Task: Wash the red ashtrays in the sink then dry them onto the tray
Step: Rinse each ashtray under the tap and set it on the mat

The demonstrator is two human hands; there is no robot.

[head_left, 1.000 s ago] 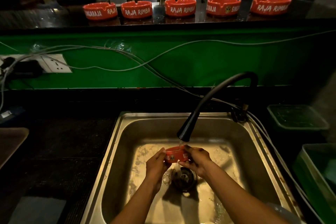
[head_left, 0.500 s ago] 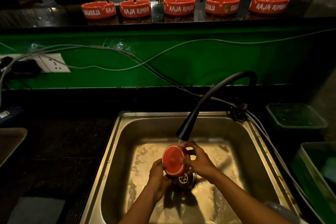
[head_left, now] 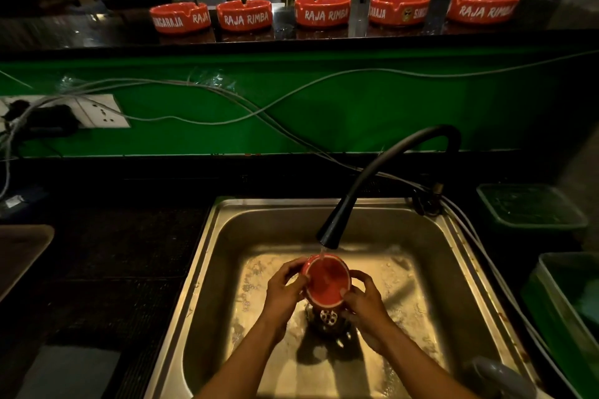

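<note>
Since a second ago we've tipped the round red ashtray point(head_left: 327, 280), lower centre, underside towards us; left hand point(head_left: 283, 293) and right hand point(head_left: 364, 301) grip its rim under the black faucet point(head_left: 329, 235), rinsing the base.

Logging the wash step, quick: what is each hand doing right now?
Left hand: grips the red ashtray by its left edge, under the faucet.
Right hand: grips the same ashtray at its lower right edge.
</note>
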